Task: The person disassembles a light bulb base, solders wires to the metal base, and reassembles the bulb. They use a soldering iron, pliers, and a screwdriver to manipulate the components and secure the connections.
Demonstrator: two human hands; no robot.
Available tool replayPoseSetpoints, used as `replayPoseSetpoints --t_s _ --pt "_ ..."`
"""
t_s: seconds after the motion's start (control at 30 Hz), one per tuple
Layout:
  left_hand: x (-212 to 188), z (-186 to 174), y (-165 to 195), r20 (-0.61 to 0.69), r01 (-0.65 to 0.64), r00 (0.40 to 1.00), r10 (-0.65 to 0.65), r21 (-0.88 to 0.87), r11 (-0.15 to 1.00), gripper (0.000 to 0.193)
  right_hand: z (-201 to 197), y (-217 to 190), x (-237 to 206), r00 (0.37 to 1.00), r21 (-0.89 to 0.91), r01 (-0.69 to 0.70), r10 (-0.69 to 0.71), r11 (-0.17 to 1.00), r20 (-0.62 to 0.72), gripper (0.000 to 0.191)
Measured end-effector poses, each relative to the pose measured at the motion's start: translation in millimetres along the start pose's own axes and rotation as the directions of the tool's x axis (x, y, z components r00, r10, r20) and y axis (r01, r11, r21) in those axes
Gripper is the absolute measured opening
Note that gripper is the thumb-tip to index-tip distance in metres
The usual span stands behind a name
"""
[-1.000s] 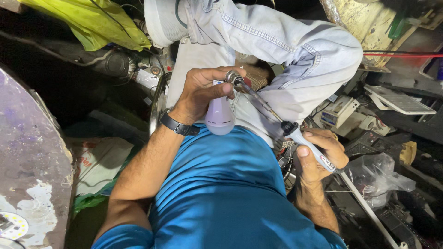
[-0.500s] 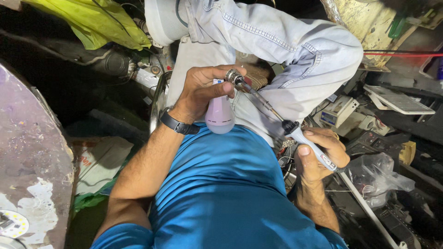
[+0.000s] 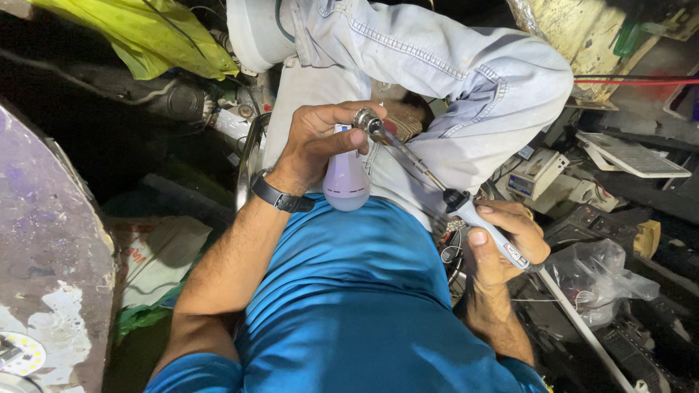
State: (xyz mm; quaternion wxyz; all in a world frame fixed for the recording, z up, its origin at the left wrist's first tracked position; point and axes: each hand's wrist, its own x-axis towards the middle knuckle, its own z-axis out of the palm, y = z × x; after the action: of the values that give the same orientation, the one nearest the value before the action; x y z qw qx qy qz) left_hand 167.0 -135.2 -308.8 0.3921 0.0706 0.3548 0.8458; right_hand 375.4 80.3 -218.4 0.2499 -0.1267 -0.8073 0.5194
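Left hand (image 3: 320,145) grips white LED bulb (image 3: 345,178) w/ metal base up, right hand (image 3: 502,240) pinches soldering iron (image 3: 437,185), tip at base; mid-soldering, likely needs steady contact next.

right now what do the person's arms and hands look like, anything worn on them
Both arms are bare from short bright blue sleeves down. The left wrist carries a dark band watch. The left hand and right hand wear no gloves; no watch or band shows on the right wrist.
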Motion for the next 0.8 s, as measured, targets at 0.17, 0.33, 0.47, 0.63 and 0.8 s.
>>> replayPoseSetpoints --t_s 0.17,0.33,0.47,0.63,0.8 --pt "-0.6 -1.1 0.5 -0.008 0.004 1.0 -0.004 0.023 1.0 0.033 -3.3 1.3 0.5 1.0 -0.016 -0.02 0.02 1.0 0.016 0.034" --pt "-0.8 -2.1 -1.9 0.021 -0.038 0.999 0.037 0.05 0.998 0.025 -3.0 1.8 -1.0 1.0 -0.009 -0.019 0.019 1.0 0.001 0.035" --pt "-0.3 -0.6 -2.4 0.029 -0.04 0.999 0.039 0.016 0.999 0.021 0.6 5.7 -3.6 0.995 0.032 -0.03 0.033 0.999 -0.098 0.037" --pt "-0.1 1.9 -0.2 0.003 -0.038 0.999 0.038 0.008 0.999 0.025 -0.6 16.5 -2.4 0.992 0.343 -0.027 0.068 0.939 -0.11 0.035" --pt "-2.8 4.2 -1.3 -0.045 -0.032 0.998 0.036 0.084 0.996 0.027 0.8 22.0 -2.8 0.985 0.45 -0.019 0.094 0.893 -0.144 0.035"
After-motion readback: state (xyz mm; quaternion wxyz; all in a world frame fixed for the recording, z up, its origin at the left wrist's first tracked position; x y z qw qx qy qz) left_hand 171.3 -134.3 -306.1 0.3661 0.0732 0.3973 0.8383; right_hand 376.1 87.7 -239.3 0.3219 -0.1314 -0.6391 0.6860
